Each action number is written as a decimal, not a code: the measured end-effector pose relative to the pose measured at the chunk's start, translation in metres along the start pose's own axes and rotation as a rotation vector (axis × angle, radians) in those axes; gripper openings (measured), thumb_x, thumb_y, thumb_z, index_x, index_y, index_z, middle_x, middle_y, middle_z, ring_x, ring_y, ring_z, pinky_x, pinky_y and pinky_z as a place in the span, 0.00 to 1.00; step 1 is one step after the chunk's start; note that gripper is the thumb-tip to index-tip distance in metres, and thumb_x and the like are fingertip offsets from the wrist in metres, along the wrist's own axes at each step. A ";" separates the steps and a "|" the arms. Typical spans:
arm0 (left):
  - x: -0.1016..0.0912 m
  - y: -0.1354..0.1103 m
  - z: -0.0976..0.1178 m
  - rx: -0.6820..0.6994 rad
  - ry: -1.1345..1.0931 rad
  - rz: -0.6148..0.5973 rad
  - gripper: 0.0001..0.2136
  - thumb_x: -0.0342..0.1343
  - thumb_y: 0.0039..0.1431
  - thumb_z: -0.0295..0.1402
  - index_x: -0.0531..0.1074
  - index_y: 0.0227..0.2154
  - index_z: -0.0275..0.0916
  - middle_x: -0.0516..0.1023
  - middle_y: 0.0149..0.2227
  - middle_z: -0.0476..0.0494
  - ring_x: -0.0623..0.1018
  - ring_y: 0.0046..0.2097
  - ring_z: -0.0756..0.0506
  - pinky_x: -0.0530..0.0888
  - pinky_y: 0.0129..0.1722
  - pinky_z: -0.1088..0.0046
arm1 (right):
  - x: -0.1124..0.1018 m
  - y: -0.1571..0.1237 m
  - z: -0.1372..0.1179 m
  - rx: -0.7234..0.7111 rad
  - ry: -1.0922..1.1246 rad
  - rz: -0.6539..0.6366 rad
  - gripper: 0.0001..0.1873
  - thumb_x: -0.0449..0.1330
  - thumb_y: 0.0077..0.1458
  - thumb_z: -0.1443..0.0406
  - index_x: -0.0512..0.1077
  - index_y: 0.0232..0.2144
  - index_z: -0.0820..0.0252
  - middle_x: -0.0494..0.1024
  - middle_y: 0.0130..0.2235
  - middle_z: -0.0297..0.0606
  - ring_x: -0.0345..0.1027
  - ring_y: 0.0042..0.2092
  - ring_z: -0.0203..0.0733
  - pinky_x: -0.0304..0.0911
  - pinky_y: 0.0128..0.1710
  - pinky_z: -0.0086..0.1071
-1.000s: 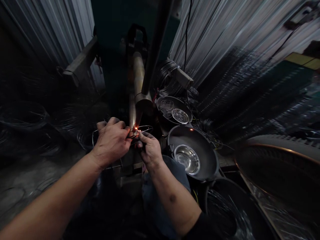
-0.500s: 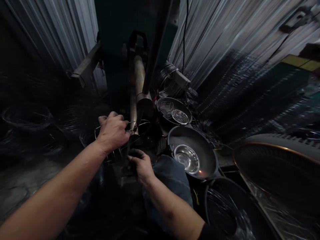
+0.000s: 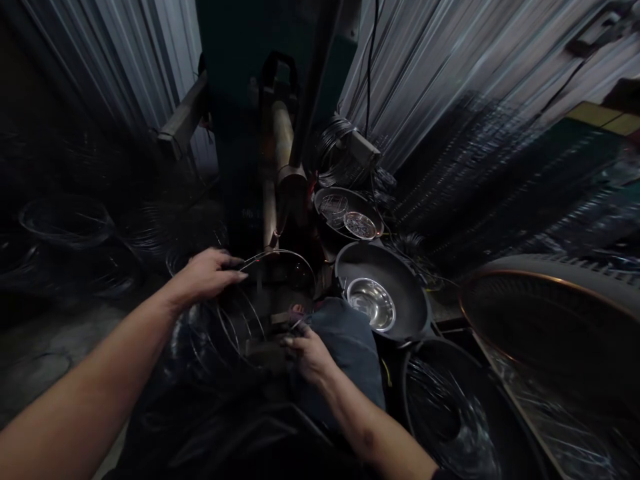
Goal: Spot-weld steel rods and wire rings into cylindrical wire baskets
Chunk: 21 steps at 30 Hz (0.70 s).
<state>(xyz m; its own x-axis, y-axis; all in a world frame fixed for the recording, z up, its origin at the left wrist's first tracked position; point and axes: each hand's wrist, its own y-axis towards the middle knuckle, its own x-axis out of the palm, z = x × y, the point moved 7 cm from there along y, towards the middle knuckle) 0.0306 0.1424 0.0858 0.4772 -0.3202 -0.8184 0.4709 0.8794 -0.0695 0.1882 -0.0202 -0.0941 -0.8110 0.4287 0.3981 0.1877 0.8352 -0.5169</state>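
Note:
My left hand is closed, thumb and fingers pinching a round wire frame by its upper ring. The ring reaches right from the fingertips, below the metal rods of the machine, and more curved wires hang under the hand. A small orange glow shows on the wire near the left fingertips. My right hand is closed beside my knee, apart from the ring. Its fingers are pressed together, and what they hold, if anything, is too dark to make out.
At my right stand a dark pan with a shiny metal bowl, and a farther pan with wire pieces. A nearer pan holds coiled wire. A large fan-like round guard stands far right. Wire rings lie left.
The wire frame has turned and come lower, its ring now opening wider to the right. My left hand has shifted slightly left, and my right hand has drawn away right and down.

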 end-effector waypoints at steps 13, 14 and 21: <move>0.049 -0.060 -0.051 -0.186 -0.326 -0.008 0.28 0.55 0.46 0.52 0.76 0.46 0.40 0.78 0.49 0.41 0.74 0.52 0.38 0.69 0.54 0.64 | 0.023 -0.080 -0.024 0.055 0.099 -0.171 0.18 0.74 0.28 0.63 0.74 0.24 0.63 0.74 0.21 0.33 0.65 0.19 0.34 0.59 0.19 0.27; 0.057 -0.070 -0.030 -0.114 -0.283 -0.073 0.28 0.55 0.47 0.53 0.76 0.47 0.41 0.77 0.50 0.41 0.74 0.53 0.38 0.68 0.54 0.63 | 0.023 -0.076 -0.024 0.049 0.113 -0.154 0.18 0.74 0.28 0.63 0.74 0.24 0.63 0.74 0.21 0.32 0.65 0.18 0.34 0.59 0.19 0.27; 0.106 -0.122 0.050 0.087 0.221 -0.224 0.23 0.54 0.54 0.41 0.71 0.52 0.39 0.77 0.46 0.36 0.70 0.53 0.33 0.64 0.51 0.47 | 0.016 -0.068 -0.020 -0.041 0.062 -0.081 0.16 0.72 0.31 0.62 0.75 0.26 0.62 0.75 0.23 0.33 0.67 0.25 0.36 0.65 0.28 0.30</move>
<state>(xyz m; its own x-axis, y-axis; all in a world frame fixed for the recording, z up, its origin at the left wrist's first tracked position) 0.0611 -0.0160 0.0360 0.1870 -0.4097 -0.8928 0.6122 0.7594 -0.2203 0.1739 -0.0632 -0.0379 -0.7890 0.3786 0.4839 0.1468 0.8809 -0.4499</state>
